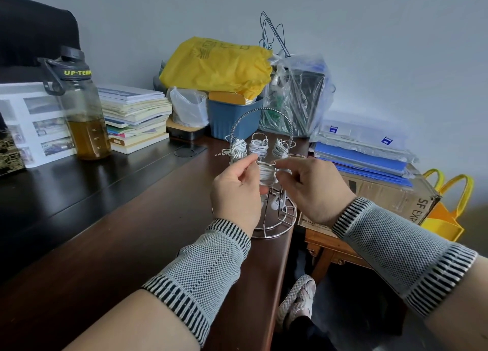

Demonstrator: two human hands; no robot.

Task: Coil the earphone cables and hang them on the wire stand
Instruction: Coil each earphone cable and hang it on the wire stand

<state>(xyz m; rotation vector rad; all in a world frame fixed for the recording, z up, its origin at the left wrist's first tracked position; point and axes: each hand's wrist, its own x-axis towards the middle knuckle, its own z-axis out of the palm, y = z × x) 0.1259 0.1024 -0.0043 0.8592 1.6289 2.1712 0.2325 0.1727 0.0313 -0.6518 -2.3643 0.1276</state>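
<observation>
- One wire stand (274,226) on the dark table (132,218).
- Four coiled earphone bundles: three hung at the back (259,145), one at the front (266,172).
- Two hands: left hand (236,192), right hand (314,186); two knit wrist sleeves (200,271).
- One water bottle (81,105).
- One stack of books (134,118).
- One yellow plastic bag (216,65).
- One blue bin (235,118).
- One cardboard box (390,194).
- One yellow tote bag (446,216).
</observation>
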